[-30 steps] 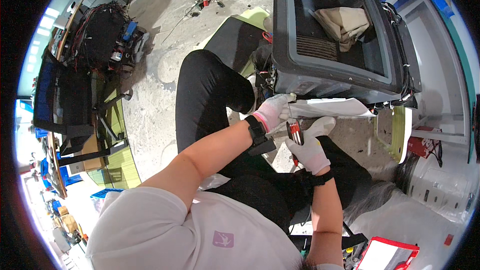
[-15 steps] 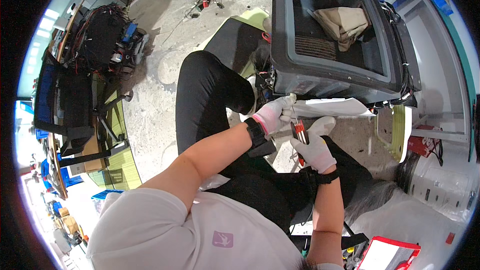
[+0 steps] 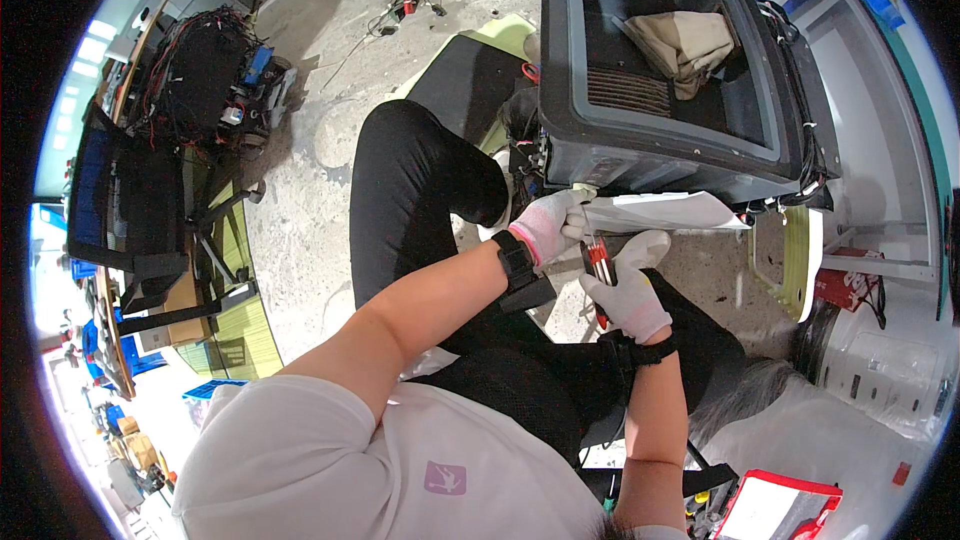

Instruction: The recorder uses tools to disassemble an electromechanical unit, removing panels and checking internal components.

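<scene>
I sit on the floor before a dark grey machine housing (image 3: 650, 130) with an open top. My left hand (image 3: 552, 223), in a white glove, presses against the housing's lower front edge beside a white sheet (image 3: 660, 210). My right hand (image 3: 628, 285), also gloved, grips a red-handled tool (image 3: 598, 262) held upright just below that edge. A black band sits on each wrist. The tool's tip is hidden behind my fingers.
A beige cloth (image 3: 685, 40) lies inside the housing. A tangle of cables and a dark cart (image 3: 200, 80) stand at the left. A red-and-white case (image 3: 780, 510) lies at the lower right. A yellow-green panel (image 3: 795, 260) leans at the right.
My right hand has shifted slightly with the red-handled tool, lifting it closer to the housing's lower edge. My left hand stays against the housing.
</scene>
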Motion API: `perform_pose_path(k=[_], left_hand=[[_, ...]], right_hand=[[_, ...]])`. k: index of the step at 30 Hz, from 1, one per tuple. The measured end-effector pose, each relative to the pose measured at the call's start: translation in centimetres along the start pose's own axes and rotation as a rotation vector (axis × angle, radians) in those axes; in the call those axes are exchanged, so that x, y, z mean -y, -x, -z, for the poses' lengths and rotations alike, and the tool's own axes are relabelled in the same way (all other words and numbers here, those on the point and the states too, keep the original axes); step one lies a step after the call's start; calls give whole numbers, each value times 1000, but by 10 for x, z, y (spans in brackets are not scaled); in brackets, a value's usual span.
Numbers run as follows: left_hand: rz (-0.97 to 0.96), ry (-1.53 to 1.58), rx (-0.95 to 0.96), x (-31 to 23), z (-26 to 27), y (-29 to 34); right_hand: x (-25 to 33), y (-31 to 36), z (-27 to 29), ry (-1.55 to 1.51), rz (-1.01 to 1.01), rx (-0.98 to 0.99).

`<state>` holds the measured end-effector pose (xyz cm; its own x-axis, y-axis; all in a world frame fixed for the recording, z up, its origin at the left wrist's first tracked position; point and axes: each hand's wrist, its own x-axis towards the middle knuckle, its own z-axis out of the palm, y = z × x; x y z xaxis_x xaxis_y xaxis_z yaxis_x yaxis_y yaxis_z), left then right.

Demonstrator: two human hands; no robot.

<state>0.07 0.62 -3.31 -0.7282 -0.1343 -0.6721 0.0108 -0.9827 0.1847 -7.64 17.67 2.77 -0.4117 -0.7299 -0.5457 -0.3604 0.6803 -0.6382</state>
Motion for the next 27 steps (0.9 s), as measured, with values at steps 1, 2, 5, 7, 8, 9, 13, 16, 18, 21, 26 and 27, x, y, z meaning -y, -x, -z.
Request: perform_pose_path(k=[1,2,5,7,8,9,13,16,18,21,26,27], left_hand=[[-2,0,0,0,2,-1],[6,26,35,-1,5,-2],[-37,18,33,3,1,2],[-91,-15,-5,4,0,3],[-74,16,18,4,2,3],[-58,48,41,4,4,3],[-18,35,159,2,14,7],[-101,23,73,2,16,20],[-191,50,-3,-4,17,25],[-196,154,1,-27,46,23],[-269,39,85,-40,40,36],[-268,39,84,-41,38,37]], right_hand=[[1,0,0,10,-3,0],[2,0,0,10,-2,0],[3,1,0,-30,-2,1],[4,1,0,-3,-8,4],[4,1,1,-3,-9,4],[4,1,1,0,-9,8],[5,1,1,48,-11,12],[6,1,3,34,-43,54],[1,1,0,34,-21,27],[2,1,-2,41,11,9],[2,0,-1,53,10,6],[3,1,-1,46,6,0]])
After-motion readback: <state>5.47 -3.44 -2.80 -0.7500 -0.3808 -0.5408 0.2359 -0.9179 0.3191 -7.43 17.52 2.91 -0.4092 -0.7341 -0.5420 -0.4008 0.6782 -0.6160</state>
